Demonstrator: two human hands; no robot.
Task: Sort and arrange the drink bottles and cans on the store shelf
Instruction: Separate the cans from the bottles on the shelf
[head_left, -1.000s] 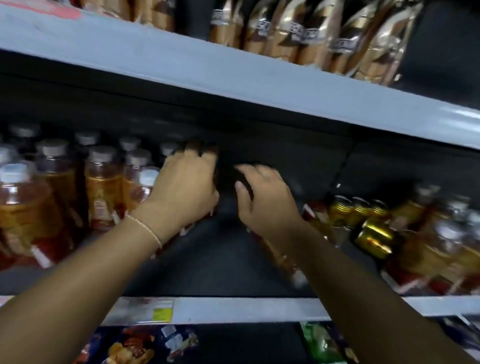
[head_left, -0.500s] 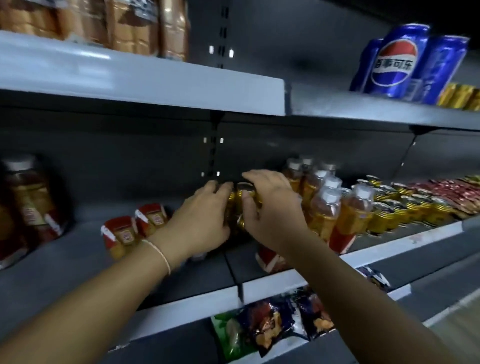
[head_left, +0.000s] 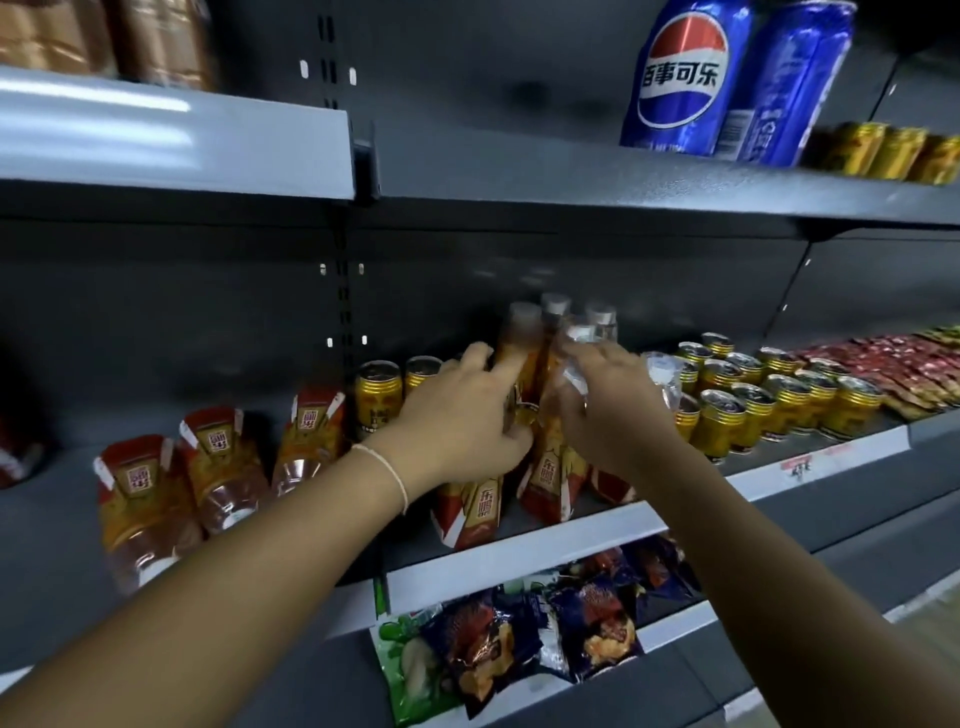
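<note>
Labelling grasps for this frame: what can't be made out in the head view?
All head view.
What the left hand holds: the hand itself covers it.
Whether the right hand grips anything: motion blur there.
Labels on the upright bottles: blurred, lower parts behind both hands.
Brown packs at top left: cut off by the top edge, blurred.

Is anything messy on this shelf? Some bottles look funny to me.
Yes. Three orange bottles on the left of the middle shelf lie on their sides, while the gold cans stand upright.
</note>
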